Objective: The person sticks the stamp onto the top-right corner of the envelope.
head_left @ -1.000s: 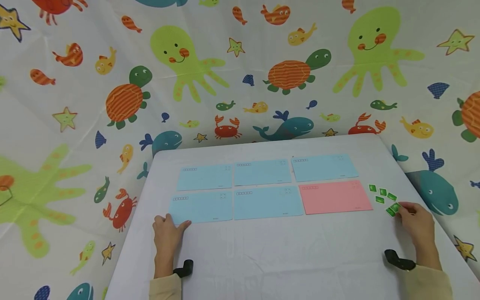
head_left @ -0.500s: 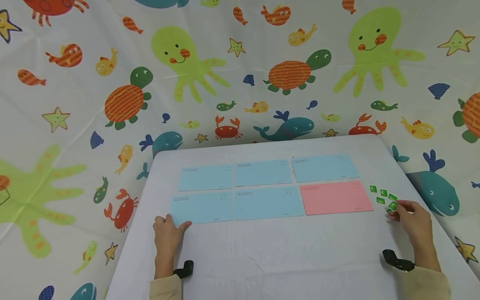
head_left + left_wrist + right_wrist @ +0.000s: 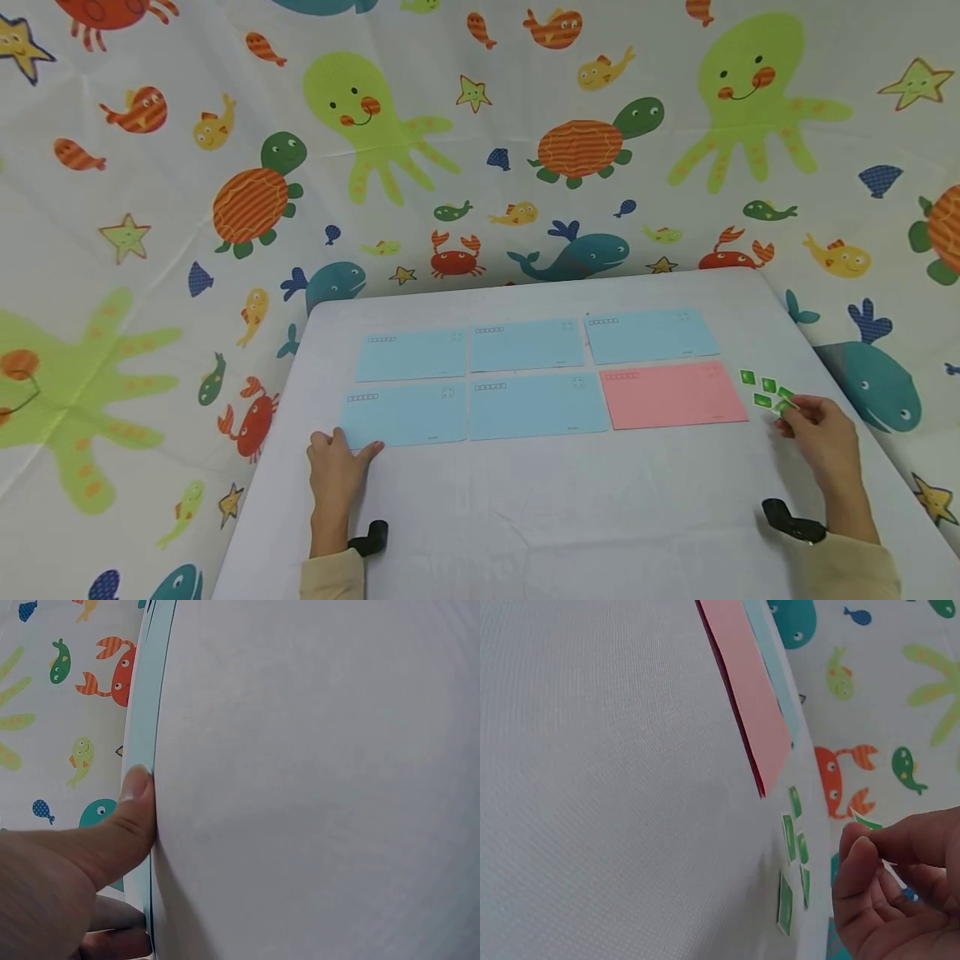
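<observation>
My left hand [image 3: 335, 475] rests at the near left corner of the front-left blue envelope [image 3: 405, 414]. In the left wrist view its straight thumb [image 3: 129, 817] lies on the edge of that envelope [image 3: 142, 712]. Over at the right, my right hand [image 3: 831, 442] pinches a small green stamp between thumb and fingertips. That stamp [image 3: 865, 820] pokes out above the fingers in the right wrist view, the rest of it hidden. Several loose green stamps [image 3: 747, 377] lie on the cloth just beyond this hand, beside the pink envelope [image 3: 675, 396].
Several blue envelopes [image 3: 525, 344] lie flat in two rows, with the pink one at the front right. A white cloth [image 3: 555, 517] covers the table. Behind hangs a curtain [image 3: 495, 117] printed with sea animals.
My right hand has lifted one green stamp from the pile and shifted slightly left and away from me. The left hand has stayed on the envelope corner.
</observation>
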`<state>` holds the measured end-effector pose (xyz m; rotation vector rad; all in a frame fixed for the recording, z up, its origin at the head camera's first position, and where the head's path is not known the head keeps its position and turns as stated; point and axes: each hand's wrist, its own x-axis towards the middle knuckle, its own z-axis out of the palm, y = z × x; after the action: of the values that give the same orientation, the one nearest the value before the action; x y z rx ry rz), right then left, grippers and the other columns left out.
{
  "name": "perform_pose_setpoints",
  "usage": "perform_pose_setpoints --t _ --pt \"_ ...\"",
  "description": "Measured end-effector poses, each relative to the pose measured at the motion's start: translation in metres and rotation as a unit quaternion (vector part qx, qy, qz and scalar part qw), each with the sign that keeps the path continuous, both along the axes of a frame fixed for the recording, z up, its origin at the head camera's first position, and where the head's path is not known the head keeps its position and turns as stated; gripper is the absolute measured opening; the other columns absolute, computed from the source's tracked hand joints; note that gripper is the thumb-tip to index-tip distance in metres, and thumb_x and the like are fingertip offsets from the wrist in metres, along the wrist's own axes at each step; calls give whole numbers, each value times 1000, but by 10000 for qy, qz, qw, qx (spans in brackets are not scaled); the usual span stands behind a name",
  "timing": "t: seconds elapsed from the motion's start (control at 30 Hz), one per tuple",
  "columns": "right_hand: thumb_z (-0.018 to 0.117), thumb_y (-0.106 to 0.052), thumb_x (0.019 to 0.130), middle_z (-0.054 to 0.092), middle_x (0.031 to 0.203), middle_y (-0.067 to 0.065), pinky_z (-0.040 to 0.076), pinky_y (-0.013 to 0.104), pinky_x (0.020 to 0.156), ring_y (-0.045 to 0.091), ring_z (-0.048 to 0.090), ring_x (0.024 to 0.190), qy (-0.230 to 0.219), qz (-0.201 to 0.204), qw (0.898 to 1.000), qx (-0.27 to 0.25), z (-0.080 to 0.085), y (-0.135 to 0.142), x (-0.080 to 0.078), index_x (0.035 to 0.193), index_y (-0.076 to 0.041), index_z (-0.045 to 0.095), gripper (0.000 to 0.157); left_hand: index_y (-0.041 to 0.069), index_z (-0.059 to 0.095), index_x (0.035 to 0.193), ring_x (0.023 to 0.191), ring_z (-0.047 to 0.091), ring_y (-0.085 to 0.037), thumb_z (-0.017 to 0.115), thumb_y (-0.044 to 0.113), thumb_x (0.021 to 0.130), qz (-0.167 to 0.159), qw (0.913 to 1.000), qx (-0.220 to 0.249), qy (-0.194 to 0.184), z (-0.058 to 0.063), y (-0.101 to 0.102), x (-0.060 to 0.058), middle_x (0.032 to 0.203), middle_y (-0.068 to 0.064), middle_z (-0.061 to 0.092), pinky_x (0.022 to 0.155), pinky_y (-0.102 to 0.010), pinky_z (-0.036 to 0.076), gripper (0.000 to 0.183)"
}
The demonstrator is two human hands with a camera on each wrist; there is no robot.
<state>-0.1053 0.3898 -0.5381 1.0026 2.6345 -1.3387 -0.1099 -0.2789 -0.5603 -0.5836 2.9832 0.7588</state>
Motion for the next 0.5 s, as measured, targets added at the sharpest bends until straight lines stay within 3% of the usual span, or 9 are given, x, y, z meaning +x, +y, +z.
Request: perform_pose_setpoints --t 0.5 --pt "50 -24 105 58 121 27 48 5 60 -13 51 67 544 628 9955 460 9 -19 1 142 6 44 48 -20 43 138 95 35 -35 81 31 85 -14 9998 -124 132 2 2 -1 102 -23 34 65 -35 35 83"
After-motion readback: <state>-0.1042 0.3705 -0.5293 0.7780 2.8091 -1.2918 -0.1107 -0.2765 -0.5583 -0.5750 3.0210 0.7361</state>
